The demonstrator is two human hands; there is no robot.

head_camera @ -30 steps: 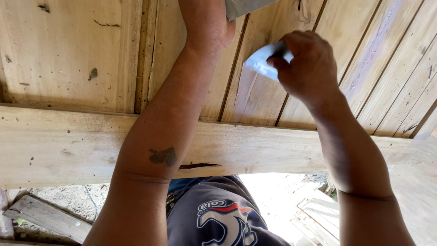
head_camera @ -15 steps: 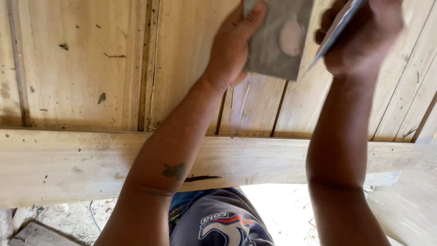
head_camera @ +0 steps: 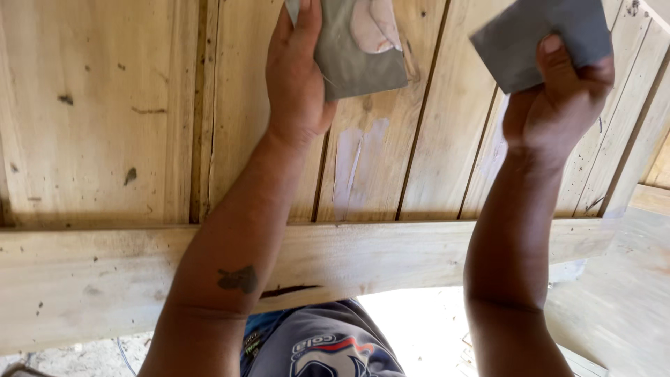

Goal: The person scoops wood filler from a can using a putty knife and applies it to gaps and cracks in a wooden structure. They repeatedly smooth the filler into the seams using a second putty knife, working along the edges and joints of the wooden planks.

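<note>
Carpentry workshop: raw plank door (head_camera: 125,139)

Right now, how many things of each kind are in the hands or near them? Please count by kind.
Hands: 2, left hand and right hand
Grey flat tools: 2, plate with putty in the left hand, scraper in the right
Putty smears on the wood panel: 2, smear and fainter smear
Total: 6

Bright daylight, soft shadows, slight blur.
</note>
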